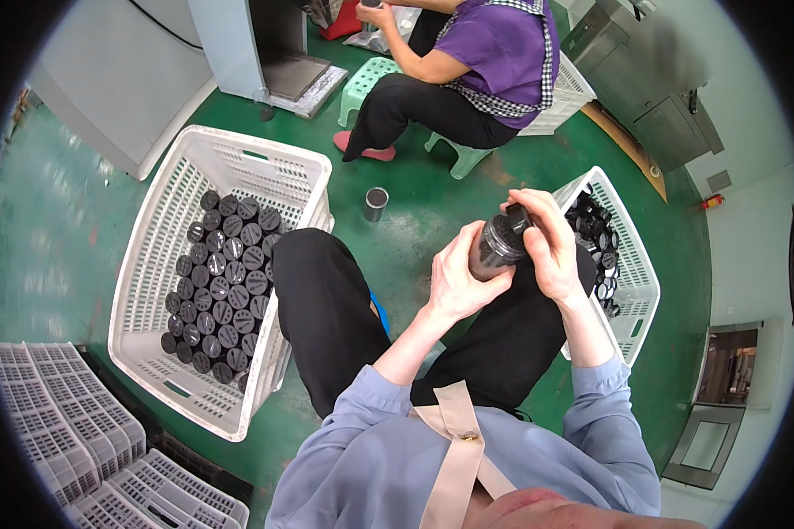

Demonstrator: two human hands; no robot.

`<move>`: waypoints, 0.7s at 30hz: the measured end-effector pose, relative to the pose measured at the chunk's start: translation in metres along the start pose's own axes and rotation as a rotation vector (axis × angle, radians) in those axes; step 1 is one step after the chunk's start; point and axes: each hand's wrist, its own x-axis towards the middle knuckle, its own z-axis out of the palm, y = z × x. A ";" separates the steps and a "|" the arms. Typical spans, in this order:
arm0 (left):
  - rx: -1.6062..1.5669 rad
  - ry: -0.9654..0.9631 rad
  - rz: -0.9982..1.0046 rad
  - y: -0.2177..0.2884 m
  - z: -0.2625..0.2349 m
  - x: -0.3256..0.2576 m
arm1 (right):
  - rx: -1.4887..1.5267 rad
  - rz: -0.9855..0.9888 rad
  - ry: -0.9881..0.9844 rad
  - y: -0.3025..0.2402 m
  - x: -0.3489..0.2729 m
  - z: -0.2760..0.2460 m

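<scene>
The left hand (pixel 454 282) wraps the lower end of a dark jar (pixel 496 251), fingers curled round its body from below. The right hand (pixel 547 242) sits over the upper end, fingers pressed together on the black cap (pixel 516 218). The jar is held above the lap, between the two hands, its long axis tilted up and to the right, so the cap end lies toward the right hand and the base toward the left. To the right, just beyond the knee, a white basket (pixel 631 256) holds loose black caps. To the left, a larger white basket (pixel 163 264) holds rows of capped jars. Farther off, a single jar (pixel 375 203) stands on the green floor (pixel 450 185), and another person (pixel 476 62) sits on a stool (pixel 366 84).
</scene>
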 end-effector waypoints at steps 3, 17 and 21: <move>-0.002 0.003 0.021 -0.001 0.003 -0.002 | -0.195 -0.109 -0.066 -0.013 0.003 -0.001; -0.066 -0.013 0.111 -0.007 0.006 -0.002 | -0.249 -0.146 -0.187 -0.012 0.002 0.002; 0.030 0.060 0.182 -0.013 0.003 -0.006 | -0.355 -0.137 -0.102 -0.012 -0.004 0.019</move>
